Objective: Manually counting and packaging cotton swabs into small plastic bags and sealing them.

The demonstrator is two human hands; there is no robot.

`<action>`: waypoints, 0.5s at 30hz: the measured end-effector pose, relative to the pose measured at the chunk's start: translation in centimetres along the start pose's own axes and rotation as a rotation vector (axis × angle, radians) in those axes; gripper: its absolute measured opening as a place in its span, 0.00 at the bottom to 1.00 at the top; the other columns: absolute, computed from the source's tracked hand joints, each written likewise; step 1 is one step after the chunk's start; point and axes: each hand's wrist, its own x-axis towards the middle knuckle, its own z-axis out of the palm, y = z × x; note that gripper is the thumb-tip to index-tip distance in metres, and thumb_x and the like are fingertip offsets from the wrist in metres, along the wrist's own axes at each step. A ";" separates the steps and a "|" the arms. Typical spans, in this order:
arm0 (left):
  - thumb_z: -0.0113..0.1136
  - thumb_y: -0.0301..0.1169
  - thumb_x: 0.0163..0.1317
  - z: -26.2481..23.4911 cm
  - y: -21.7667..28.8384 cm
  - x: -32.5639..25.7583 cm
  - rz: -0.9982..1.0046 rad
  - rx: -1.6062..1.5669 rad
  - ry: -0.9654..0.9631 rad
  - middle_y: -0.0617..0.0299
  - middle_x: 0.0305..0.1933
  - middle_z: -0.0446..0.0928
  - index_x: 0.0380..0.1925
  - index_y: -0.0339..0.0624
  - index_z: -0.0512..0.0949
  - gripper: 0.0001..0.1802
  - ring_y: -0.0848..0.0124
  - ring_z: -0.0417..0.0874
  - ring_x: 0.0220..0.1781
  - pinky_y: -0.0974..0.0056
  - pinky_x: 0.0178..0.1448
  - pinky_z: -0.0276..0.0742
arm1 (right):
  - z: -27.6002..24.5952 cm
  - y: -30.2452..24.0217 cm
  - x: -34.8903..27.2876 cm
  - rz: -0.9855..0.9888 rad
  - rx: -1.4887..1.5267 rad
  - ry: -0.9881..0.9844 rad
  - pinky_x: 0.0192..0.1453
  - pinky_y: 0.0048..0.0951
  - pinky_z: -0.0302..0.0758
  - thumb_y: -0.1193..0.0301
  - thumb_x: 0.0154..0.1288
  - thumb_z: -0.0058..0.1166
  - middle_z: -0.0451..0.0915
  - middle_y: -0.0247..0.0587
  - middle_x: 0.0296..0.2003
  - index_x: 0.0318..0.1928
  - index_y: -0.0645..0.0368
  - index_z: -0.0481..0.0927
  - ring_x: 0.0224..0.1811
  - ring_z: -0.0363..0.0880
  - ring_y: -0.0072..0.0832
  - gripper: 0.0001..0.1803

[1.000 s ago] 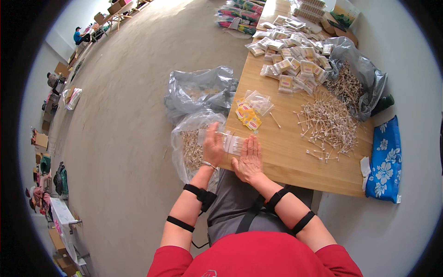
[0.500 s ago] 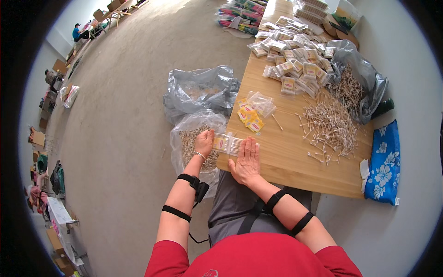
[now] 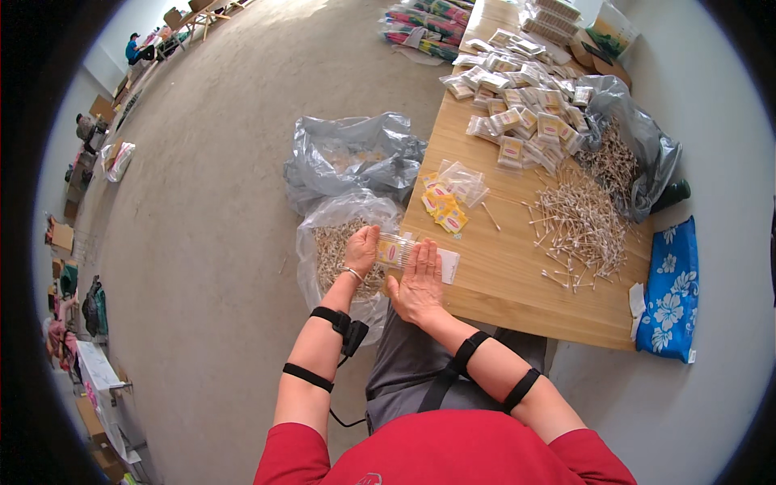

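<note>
While many filled packets (image 3: pixel 517 109) crowd the counter's (image 3: pixel 501 275) far end, left hand (image 3: pixel 361 250) grips a clear packet (image 3: pixel 396 250), right hand (image 3: pixel 416 283) pressing flat, loose swabs (image 3: pixel 578 222) remaining.

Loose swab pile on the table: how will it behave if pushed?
The swab pile is thin loose sticks lying criss-crossed, so it would likely scatter, not slide as one. Strays already lie apart at its edge; round sticks probably roll on the smooth table. Likely very light.

Floor (image 3: pixel 218 202): bare grey concrete, evenly lit. Light wooden bench (image 3: pixel 501 275) at right, beside a pale grey wall (image 3: pixel 727 105). Far left: tables (image 3: pixel 194 16), cardboard boxes (image 3: pixel 61 236) along the floor edge.
</note>
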 end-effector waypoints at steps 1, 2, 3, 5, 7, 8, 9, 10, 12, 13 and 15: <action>0.48 0.49 0.68 0.0 0.1 0.0 -0.001 -0.001 0.003 0.69 0.20 0.70 0.24 0.38 0.73 0.25 0.80 0.66 0.25 0.68 0.29 0.66 | 0.1 -0.3 0.1 -0.006 0.012 0.008 0.75 0.45 0.27 0.51 0.61 0.46 0.34 0.64 0.70 0.67 0.77 0.37 0.74 0.26 0.51 0.51; 0.48 0.49 0.68 0.1 0.2 -0.1 0.031 0.044 0.020 0.67 0.19 0.70 0.24 0.38 0.72 0.25 0.79 0.66 0.24 0.67 0.30 0.66 | 0.2 -0.5 0.1 -0.009 0.011 0.007 0.75 0.45 0.27 0.51 0.61 0.46 0.34 0.64 0.70 0.67 0.77 0.37 0.74 0.26 0.51 0.51; 0.48 0.49 0.68 0.2 0.4 -0.1 0.063 0.088 0.037 0.65 0.19 0.70 0.24 0.38 0.72 0.25 0.77 0.65 0.24 0.66 0.30 0.67 | 0.2 -0.6 0.2 -0.008 0.014 0.009 0.75 0.45 0.26 0.51 0.61 0.46 0.33 0.64 0.70 0.67 0.76 0.37 0.74 0.25 0.51 0.51; 0.48 0.47 0.69 0.2 0.5 -0.1 0.054 0.099 0.037 0.69 0.20 0.69 0.24 0.39 0.72 0.23 0.80 0.65 0.25 0.69 0.29 0.66 | 0.2 -0.8 0.3 -0.009 0.012 0.012 0.75 0.45 0.26 0.51 0.61 0.46 0.33 0.63 0.70 0.68 0.75 0.37 0.74 0.25 0.52 0.50; 0.48 0.46 0.69 0.2 0.5 0.0 0.046 0.111 0.039 0.73 0.22 0.68 0.24 0.41 0.72 0.22 0.83 0.64 0.26 0.72 0.29 0.65 | 0.3 -0.9 0.5 0.008 0.103 0.017 0.74 0.47 0.27 0.54 0.61 0.45 0.34 0.64 0.70 0.67 0.75 0.38 0.74 0.27 0.53 0.49; 0.48 0.47 0.69 0.2 0.6 -0.1 0.041 0.117 0.031 0.73 0.21 0.67 0.23 0.41 0.71 0.22 0.82 0.64 0.26 0.72 0.29 0.65 | 0.3 -0.8 0.6 0.004 0.102 0.017 0.74 0.47 0.27 0.54 0.61 0.45 0.34 0.64 0.70 0.67 0.75 0.38 0.74 0.27 0.53 0.49; 0.48 0.47 0.69 0.1 0.6 -0.1 0.036 0.123 0.023 0.73 0.21 0.67 0.22 0.41 0.71 0.23 0.82 0.64 0.25 0.71 0.29 0.65 | 0.2 -0.3 0.9 0.028 0.252 0.118 0.75 0.46 0.29 0.56 0.61 0.44 0.35 0.64 0.70 0.67 0.76 0.39 0.74 0.28 0.53 0.46; 0.48 0.47 0.69 -0.1 0.6 -0.1 0.033 0.121 0.029 0.73 0.21 0.67 0.22 0.41 0.71 0.23 0.82 0.64 0.25 0.71 0.29 0.65 | -0.2 0.0 1.1 0.051 0.404 0.215 0.75 0.45 0.31 0.58 0.62 0.42 0.36 0.64 0.70 0.67 0.76 0.40 0.74 0.29 0.53 0.44; 0.45 0.48 0.69 -0.8 0.7 0.0 -0.040 0.181 -0.015 0.62 0.22 0.72 0.27 0.38 0.73 0.23 0.74 0.70 0.27 0.65 0.34 0.69 | -0.9 0.7 2.3 0.085 0.629 0.272 0.75 0.43 0.32 0.60 0.62 0.40 0.37 0.64 0.70 0.67 0.76 0.41 0.74 0.30 0.51 0.42; 0.45 0.48 0.69 -0.8 0.6 0.0 -0.040 0.178 -0.013 0.62 0.22 0.72 0.27 0.38 0.73 0.23 0.74 0.70 0.27 0.65 0.34 0.69 | -1.3 1.0 2.9 0.129 0.850 0.340 0.75 0.41 0.33 0.61 0.63 0.37 0.38 0.64 0.70 0.67 0.75 0.43 0.74 0.32 0.50 0.40; 0.42 0.50 0.70 -1.1 0.5 0.0 -0.118 -0.176 -0.029 0.62 0.35 0.76 0.42 0.39 0.76 0.24 0.74 0.74 0.37 0.67 0.44 0.71 | -1.6 0.7 3.1 0.112 0.898 0.355 0.75 0.38 0.33 0.62 0.65 0.34 0.40 0.61 0.70 0.67 0.74 0.45 0.75 0.32 0.46 0.37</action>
